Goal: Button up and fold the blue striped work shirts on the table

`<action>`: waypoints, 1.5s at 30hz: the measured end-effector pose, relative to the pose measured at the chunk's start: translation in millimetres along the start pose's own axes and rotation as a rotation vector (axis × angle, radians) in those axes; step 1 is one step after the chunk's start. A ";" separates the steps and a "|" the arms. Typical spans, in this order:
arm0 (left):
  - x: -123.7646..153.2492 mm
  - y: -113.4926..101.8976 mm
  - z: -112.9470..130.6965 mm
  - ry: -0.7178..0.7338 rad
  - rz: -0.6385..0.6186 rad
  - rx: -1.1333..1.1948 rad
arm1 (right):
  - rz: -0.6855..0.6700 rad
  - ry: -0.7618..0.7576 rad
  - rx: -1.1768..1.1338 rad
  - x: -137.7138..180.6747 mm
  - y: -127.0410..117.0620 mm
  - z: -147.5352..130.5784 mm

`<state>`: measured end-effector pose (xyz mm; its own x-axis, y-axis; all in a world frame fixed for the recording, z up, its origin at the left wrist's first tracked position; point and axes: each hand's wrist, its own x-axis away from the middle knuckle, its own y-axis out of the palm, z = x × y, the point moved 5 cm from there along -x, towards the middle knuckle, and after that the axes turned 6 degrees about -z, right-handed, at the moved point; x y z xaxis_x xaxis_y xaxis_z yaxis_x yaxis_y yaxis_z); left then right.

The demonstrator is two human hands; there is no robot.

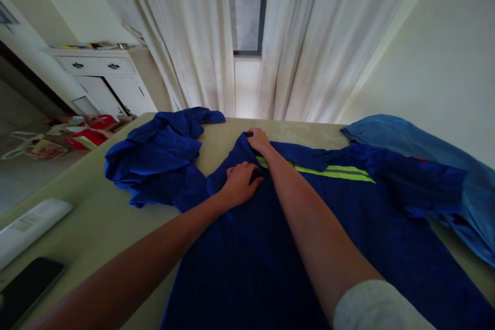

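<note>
**Blue garment lies spread beneath two bare hands**

Pale curtains hang behind a yellowish-green table, whose surface carries the garment across its middle and right. Lighter blue material lies along the table's right side, partly under the garment's sleeve. Bunched blue cloth lies to the left, meeting the garment near the left hand; whether the two are one piece cannot be told.

The right arm reaches up from the lower right, nearly straight, a light grey cuff near the elbow. Its right hand is at the garment's far edge, fingers bent over and grasping a raised fold of fabric. The left arm slants in from the lower left, lower and flatter. Its left hand rests palm down on the cloth just nearer the wearer, fingers curled and thumb set apart; whether it pinches any fabric cannot be told.

At the table's left edge lie a white oblong object, its printed patch too blurred to read, and a dark phone. A yellow-green stripe with a grey centre crosses the garment. Smallest is a reddish mark on the sleeve, too small to read.
</note>
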<state>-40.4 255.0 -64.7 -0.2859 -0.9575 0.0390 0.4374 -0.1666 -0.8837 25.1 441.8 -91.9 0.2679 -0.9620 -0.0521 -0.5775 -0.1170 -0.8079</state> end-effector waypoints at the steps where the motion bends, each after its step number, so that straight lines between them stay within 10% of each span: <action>1: 2.2 2.3 2.4 0.025 0.000 0.055 | 0.002 -0.016 -0.007 0.3 0.0 0.9; 8: 33.2 -66.0 -32.4 0.136 -0.059 -0.206 | -0.004 -0.056 -0.042 2.1 0.9 2.6; 12: 61.8 -35.0 -57.3 0.131 -0.171 -0.381 | -0.022 -0.044 -0.059 2.4 0.1 1.3; 17: 67.2 6.6 -32.5 0.136 -0.069 -0.437 | -0.035 0.059 -0.049 -3.5 0.2 -0.9; 27: 9.6 7.1 16.6 0.095 0.008 -0.440 | -0.203 -0.013 -0.111 -11.9 -3.4 2.2; 45: 10.7 37.1 23.3 -0.009 0.188 -0.219 | 0.123 0.035 -0.013 17.4 -41.2 -8.4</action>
<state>-7.4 233.2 -86.1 -0.2093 -0.9690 -0.1313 0.2874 0.0674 -0.9554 47.1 427.8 -54.7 0.1677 -0.9773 -0.1293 -0.6143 -0.0011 -0.7890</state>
